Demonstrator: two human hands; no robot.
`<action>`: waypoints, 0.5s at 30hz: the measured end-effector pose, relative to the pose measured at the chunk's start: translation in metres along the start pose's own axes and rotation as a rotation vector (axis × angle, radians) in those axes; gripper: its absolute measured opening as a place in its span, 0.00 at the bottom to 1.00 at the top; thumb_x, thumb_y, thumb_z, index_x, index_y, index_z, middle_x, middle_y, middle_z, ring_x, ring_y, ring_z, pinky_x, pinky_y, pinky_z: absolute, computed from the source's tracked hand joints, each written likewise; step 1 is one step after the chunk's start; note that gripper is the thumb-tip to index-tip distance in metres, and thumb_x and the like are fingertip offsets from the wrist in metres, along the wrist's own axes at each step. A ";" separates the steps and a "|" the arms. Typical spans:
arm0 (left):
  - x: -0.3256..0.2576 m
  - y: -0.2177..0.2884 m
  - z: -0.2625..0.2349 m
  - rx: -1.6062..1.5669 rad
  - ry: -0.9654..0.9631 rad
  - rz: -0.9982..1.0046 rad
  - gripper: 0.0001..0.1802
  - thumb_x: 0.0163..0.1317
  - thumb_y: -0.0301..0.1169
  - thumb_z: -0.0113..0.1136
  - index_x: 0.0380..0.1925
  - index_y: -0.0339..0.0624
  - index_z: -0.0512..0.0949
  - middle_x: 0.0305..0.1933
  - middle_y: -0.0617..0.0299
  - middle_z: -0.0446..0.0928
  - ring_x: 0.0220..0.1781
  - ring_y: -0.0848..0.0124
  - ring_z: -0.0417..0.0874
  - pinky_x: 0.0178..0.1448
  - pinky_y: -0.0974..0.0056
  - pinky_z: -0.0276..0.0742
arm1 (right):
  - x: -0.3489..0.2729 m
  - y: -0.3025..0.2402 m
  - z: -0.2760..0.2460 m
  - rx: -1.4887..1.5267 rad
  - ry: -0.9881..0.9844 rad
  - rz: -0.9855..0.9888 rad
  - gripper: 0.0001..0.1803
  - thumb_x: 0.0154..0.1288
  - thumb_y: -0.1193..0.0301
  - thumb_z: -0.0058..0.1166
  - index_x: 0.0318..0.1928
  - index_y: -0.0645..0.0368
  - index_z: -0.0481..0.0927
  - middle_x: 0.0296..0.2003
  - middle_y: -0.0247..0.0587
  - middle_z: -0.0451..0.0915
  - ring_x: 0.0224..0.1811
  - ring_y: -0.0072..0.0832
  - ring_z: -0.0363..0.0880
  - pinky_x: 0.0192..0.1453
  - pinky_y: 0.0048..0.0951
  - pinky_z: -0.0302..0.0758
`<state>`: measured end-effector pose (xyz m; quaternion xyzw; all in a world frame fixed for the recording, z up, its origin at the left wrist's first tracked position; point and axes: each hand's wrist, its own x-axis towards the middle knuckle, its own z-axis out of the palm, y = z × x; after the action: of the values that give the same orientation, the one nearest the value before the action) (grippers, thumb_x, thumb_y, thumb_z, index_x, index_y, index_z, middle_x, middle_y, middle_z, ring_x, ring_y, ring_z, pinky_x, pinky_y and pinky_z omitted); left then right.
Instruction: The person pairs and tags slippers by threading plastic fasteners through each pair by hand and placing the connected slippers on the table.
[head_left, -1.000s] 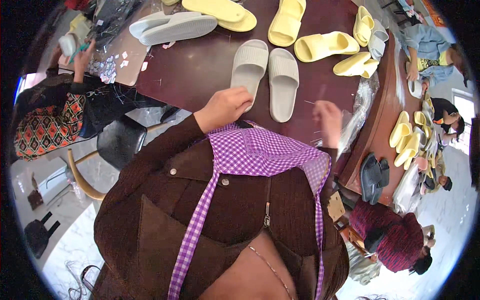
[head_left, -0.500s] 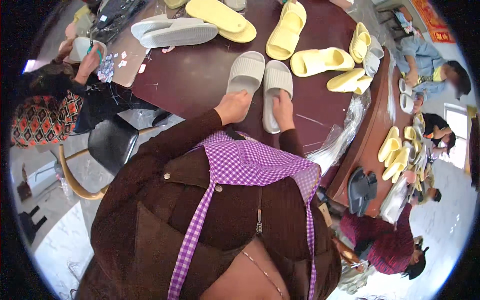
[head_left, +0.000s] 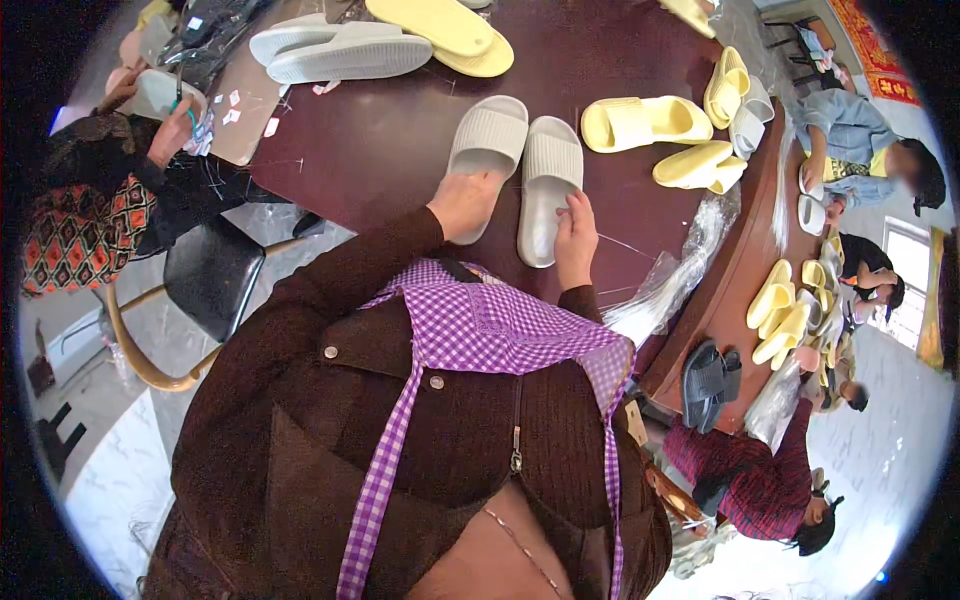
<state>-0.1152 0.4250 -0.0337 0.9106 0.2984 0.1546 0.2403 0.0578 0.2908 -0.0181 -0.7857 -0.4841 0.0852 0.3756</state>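
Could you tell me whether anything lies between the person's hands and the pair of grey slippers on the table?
Nothing visible does. The left hand already rests on the left grey slipper, and the right hand touches the right grey slipper.

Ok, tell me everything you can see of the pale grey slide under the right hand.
The right grey slide is a pale grey one-piece sandal, apparently soft foam, with a broad ribbed strap over the toe end and an open heel. It lies flat, sole down, on the dark brown table, toe pointing away from the person, beside its mate, the left grey slide, seemingly touching near the toes. The right hand rests at its heel edge, fingertips on the rim. It looks clean and undamaged.
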 end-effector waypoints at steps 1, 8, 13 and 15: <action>-0.002 -0.001 -0.003 0.003 -0.004 -0.002 0.07 0.53 0.31 0.52 0.29 0.40 0.70 0.27 0.52 0.75 0.25 0.54 0.79 0.29 0.53 0.75 | 0.001 0.002 0.000 -0.022 0.012 -0.030 0.15 0.59 0.83 0.42 0.47 0.68 0.72 0.51 0.49 0.73 0.39 0.29 0.79 0.45 0.27 0.74; -0.007 -0.006 -0.014 -0.019 -0.048 -0.057 0.05 0.51 0.27 0.50 0.28 0.38 0.70 0.28 0.51 0.75 0.27 0.52 0.79 0.30 0.52 0.75 | 0.034 -0.003 -0.011 0.007 0.091 0.109 0.11 0.59 0.78 0.46 0.42 0.67 0.75 0.43 0.49 0.77 0.41 0.37 0.77 0.46 0.33 0.73; 0.007 -0.001 -0.007 -0.022 0.026 0.043 0.05 0.53 0.28 0.51 0.29 0.39 0.70 0.31 0.52 0.75 0.32 0.55 0.79 0.33 0.55 0.76 | 0.095 0.025 0.001 -0.102 0.123 0.024 0.12 0.59 0.71 0.49 0.39 0.66 0.78 0.35 0.49 0.80 0.39 0.40 0.79 0.45 0.34 0.73; 0.010 -0.004 -0.001 -0.019 0.065 0.094 0.05 0.52 0.27 0.50 0.29 0.39 0.70 0.31 0.52 0.75 0.34 0.55 0.79 0.35 0.55 0.75 | 0.118 0.031 0.012 -0.156 -0.011 0.116 0.14 0.57 0.66 0.51 0.35 0.66 0.80 0.31 0.52 0.80 0.37 0.42 0.79 0.45 0.34 0.73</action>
<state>-0.1099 0.4346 -0.0332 0.9159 0.2616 0.1981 0.2314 0.1344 0.3866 -0.0200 -0.8388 -0.4450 0.0731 0.3052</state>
